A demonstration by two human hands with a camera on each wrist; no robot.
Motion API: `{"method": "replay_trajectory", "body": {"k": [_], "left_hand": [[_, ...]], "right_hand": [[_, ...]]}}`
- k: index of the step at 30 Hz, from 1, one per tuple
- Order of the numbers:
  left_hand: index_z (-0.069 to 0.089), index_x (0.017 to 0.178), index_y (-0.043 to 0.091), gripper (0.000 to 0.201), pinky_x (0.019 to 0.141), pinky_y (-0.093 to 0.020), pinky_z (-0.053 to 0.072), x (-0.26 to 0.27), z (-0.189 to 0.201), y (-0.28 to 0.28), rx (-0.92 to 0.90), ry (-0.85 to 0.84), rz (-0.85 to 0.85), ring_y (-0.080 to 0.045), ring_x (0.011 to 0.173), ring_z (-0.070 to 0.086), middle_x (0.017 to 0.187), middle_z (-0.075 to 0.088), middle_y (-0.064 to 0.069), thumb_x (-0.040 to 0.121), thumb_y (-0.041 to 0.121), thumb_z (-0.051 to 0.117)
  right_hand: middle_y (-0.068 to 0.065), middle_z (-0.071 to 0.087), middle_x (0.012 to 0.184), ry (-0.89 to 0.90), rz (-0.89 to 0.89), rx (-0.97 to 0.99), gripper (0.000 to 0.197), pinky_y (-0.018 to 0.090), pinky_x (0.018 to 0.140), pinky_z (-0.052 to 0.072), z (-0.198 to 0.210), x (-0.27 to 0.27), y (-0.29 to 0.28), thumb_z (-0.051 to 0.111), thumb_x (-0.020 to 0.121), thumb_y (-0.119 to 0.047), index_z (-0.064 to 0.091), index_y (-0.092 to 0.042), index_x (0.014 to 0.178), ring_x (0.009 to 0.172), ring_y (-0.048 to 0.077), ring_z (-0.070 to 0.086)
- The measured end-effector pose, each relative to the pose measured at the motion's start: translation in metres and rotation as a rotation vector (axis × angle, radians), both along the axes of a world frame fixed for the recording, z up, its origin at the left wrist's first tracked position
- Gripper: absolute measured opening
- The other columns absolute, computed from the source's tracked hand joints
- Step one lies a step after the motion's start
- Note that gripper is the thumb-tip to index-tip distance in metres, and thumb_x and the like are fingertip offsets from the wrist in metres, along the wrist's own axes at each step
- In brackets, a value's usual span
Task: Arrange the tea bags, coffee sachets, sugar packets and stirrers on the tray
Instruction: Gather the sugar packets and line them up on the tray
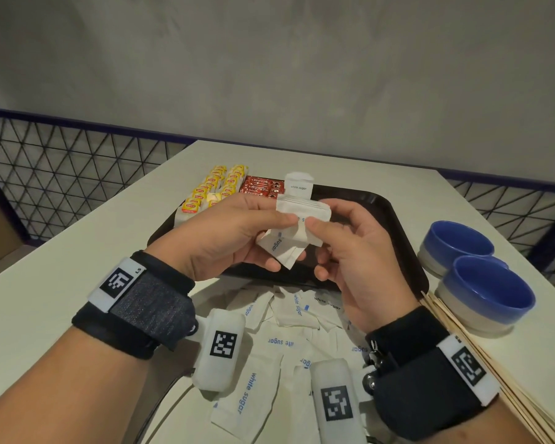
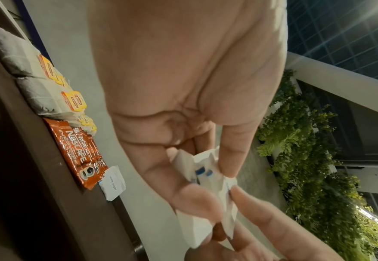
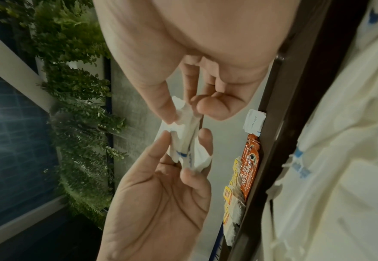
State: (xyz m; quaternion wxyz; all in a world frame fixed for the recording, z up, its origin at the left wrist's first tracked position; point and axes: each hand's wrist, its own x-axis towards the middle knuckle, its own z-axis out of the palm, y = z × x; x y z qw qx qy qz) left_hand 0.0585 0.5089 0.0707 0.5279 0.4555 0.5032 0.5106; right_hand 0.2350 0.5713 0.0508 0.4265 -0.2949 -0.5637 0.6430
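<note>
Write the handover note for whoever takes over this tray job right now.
Left hand and right hand: both pinch a small stack of sugar packets above the tray.
Done: tea bags and coffee sachets lie in rows at the tray's far left; one sugar packet sits beside the sachets.
Left: set down the held stack, gather the loose sugar packets from the table, then add the stirrers lying at the right.

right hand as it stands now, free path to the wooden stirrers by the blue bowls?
Probably yes for the path: the thin wooden stirrers lie uncovered just beside the right hand. But it pinches the white sugar packets together with the left hand, so its grip is occupied.
</note>
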Motion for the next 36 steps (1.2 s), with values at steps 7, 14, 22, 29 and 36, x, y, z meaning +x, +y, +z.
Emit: {"method": "replay_trajectory", "body": {"k": [7,14,22,29,36], "left_hand": [[0.07,0.128,0.006,0.032,0.065,-0.031,0.062,-0.0019,-0.0016,0.0014,-0.024,0.014,-0.003,-0.028,0.099,0.074,0.118,0.075,-0.017,0.101,0.02,0.06],[0.077,0.113,0.003,0.027,0.06,-0.03,0.059,-0.0068,-0.0053,0.005,-0.007,0.063,0.067,-0.021,0.083,0.072,0.109,0.077,-0.016,0.097,0.023,0.067],[0.077,0.115,0.004,0.03,0.056,-0.026,0.058,-0.0034,-0.0038,0.0041,0.007,0.079,0.05,-0.019,0.081,0.073,0.111,0.077,-0.016,0.092,0.021,0.072],[0.077,0.117,0.008,0.033,0.06,-0.027,0.06,-0.0028,-0.0025,0.0031,-0.012,0.094,0.028,-0.021,0.086,0.073,0.115,0.077,-0.014,0.09,0.028,0.073],[0.077,0.116,0.007,0.037,0.057,-0.024,0.059,-0.0008,-0.0011,0.0009,-0.022,0.112,0.002,-0.021,0.084,0.073,0.114,0.077,-0.015,0.087,0.03,0.072]], "right_hand": [[0.008,0.075,0.093,-0.045,-0.059,0.147,0.009,0.025,0.053,0.049,-0.0026,0.0006,0.0,0.072,0.092,-0.012,0.075,-0.02,0.096,0.072,0.022,0.065],[-0.004,0.078,0.097,-0.012,-0.043,0.13,0.007,0.026,0.067,0.057,-0.0024,0.0013,0.002,0.07,0.094,-0.014,0.07,-0.016,0.1,0.091,0.017,0.074],[-0.001,0.079,0.098,0.014,-0.013,0.125,0.014,0.029,0.065,0.057,-0.0007,0.0018,-0.0012,0.069,0.094,-0.013,0.073,-0.012,0.108,0.083,0.021,0.075],[-0.001,0.079,0.101,0.046,-0.026,0.113,0.016,0.025,0.065,0.057,0.0,0.0001,-0.0022,0.068,0.094,-0.013,0.074,-0.014,0.108,0.088,0.02,0.075],[0.0,0.079,0.102,0.048,-0.028,0.095,0.016,0.026,0.064,0.057,0.0027,0.0006,-0.0059,0.067,0.095,-0.014,0.074,-0.011,0.109,0.089,0.022,0.076]]}}
